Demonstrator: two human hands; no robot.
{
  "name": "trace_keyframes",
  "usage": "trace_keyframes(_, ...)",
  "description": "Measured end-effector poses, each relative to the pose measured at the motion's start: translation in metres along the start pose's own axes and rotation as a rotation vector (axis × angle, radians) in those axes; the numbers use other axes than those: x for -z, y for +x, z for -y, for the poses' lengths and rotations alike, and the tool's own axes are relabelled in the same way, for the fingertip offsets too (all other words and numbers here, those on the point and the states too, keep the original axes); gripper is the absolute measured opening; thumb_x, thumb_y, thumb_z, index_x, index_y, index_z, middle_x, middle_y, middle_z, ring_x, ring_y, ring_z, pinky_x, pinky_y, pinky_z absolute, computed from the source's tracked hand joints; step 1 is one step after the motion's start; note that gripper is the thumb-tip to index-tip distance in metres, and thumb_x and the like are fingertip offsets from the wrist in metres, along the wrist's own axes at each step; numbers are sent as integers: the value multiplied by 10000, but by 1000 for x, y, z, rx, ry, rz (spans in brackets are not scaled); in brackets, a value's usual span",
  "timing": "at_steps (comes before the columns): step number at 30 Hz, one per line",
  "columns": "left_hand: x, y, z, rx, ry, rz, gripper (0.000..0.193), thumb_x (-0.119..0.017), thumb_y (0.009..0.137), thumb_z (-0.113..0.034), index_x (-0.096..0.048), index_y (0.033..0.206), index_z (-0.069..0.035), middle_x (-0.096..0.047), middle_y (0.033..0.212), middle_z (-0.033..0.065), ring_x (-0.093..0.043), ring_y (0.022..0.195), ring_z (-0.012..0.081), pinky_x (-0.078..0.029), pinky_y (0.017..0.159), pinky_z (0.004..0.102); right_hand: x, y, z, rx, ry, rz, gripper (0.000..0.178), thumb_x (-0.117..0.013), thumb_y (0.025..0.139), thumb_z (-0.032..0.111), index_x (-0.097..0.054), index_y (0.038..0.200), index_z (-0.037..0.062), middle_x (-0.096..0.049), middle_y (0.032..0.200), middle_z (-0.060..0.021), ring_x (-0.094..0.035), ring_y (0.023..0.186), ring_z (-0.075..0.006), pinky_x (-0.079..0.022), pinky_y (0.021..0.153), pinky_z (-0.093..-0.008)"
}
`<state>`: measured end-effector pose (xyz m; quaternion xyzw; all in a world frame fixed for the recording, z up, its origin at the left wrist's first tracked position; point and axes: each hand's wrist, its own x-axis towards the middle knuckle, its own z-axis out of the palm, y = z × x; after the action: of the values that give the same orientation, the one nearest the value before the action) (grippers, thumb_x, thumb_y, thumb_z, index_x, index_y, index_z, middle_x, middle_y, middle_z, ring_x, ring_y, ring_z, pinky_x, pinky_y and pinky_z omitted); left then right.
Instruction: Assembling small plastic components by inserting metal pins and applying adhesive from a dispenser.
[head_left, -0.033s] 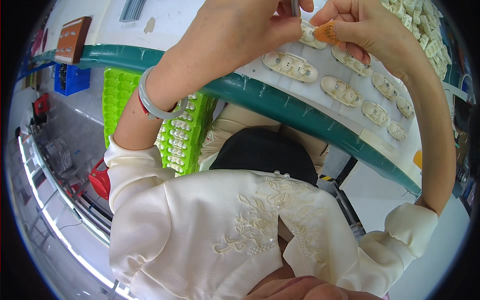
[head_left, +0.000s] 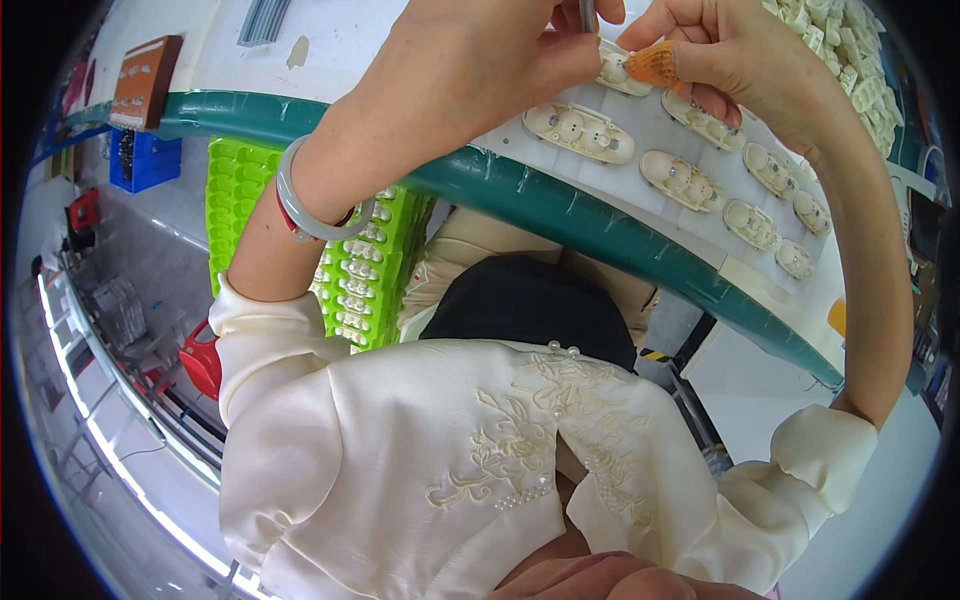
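My left hand (head_left: 490,60) reaches over the table from the left, its fingers closed round a thin grey metal rod (head_left: 587,14) whose ends are hidden. My right hand (head_left: 730,55) curls in from the right, thumb and fingers brought together. An orange textured finger cot (head_left: 654,66) covers its thumb tip. Between the two hands lies an off-white oval shell (head_left: 622,78), partly covered by them; the cot is at its edge. What the right fingertips pinch, if anything, cannot be seen. Nearer to me lie an oval shell with round cups (head_left: 578,133) and another (head_left: 682,182).
More such shells (head_left: 752,226) lie to the right on the white table. White parts are heaped (head_left: 850,70) at the far right. A green edge (head_left: 600,216) borders the table. Below it stand green trays (head_left: 235,190), filled partly with white pieces, and a blue bin (head_left: 146,162).
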<state>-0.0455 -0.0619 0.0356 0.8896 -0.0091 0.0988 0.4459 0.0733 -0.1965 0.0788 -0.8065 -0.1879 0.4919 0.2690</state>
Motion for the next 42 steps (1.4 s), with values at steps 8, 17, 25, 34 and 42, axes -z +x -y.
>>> trace_keyframes(8,-20,11,36,-694,-277,-207,180,-674,760,11,-587,918,1,-646,805,106,-668,719,159,-548,626,245,-2,10,-3,89,0,34,113,-643,845,74,-650,861,-38,-560,568,-46,-467,447,-91,-329,401,-233)
trace_keyframes(17,-13,4,6,-344,-137,-121,202,-680,766,2,-582,942,7,-639,821,88,-657,728,144,-549,631,242,8,25,-12,55,42,53,108,-650,819,94,-653,783,-8,-586,594,-51,-476,465,-90,-348,417,-234)
trace_keyframes(25,22,4,9,320,-440,-273,219,-645,842,-46,-583,1035,36,-627,808,40,-623,735,101,-542,659,218,4,26,18,34,-291,16,126,-658,771,139,-716,777,27,-613,612,-26,-483,486,-86,-362,439,-243)
trace_keyframes(34,19,-36,-8,336,-333,-290,301,-621,882,-60,-537,1148,51,-629,934,86,-641,821,137,-529,763,236,19,34,24,309,-633,231,108,-678,736,180,-707,701,82,-571,537,6,-468,460,-105,-327,437,-296)
trace_keyframes(42,-25,-44,-34,214,-597,-189,432,-654,813,45,-516,1222,64,-679,907,117,-637,836,120,-485,773,202,35,-66,-18,315,-753,-358,139,-632,751,139,-659,756,3,-552,556,-98,-501,462,-166,-402,471,-326)
